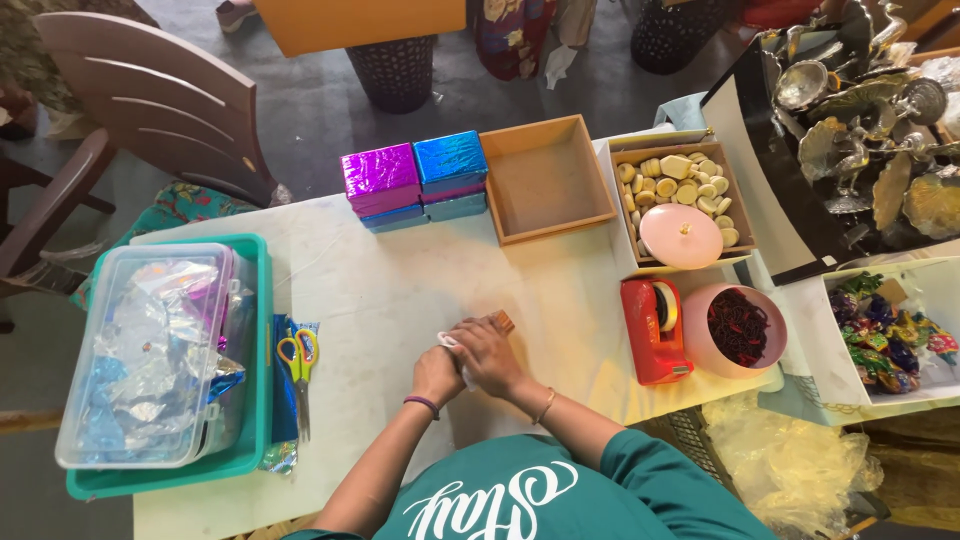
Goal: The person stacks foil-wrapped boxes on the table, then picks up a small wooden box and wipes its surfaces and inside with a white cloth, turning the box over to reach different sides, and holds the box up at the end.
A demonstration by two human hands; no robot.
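Both hands sit together near the front of the bench [380,300]; the left hand [436,372] is curled around something white and the right hand [487,355] lies over a small brown box [503,321], fingers closed on it; only the box's corner pokes out past the fingertips, so it's tucked right under and between the two hands. Off to the left, scissors [298,358] lie beside a green tray [250,400] holding a clear tub [140,350] of shiny foil; to the right there's a red tape dispenser [652,335] and just beside it a pink bowl [700,310] of dark stuff. Further back: foil-wrapped boxes, one magenta [380,175], one blue [451,160], stacked on others; an open wooden tray [545,178]; then a box of pale pieces [680,180] with a pink lid [680,236] on top.
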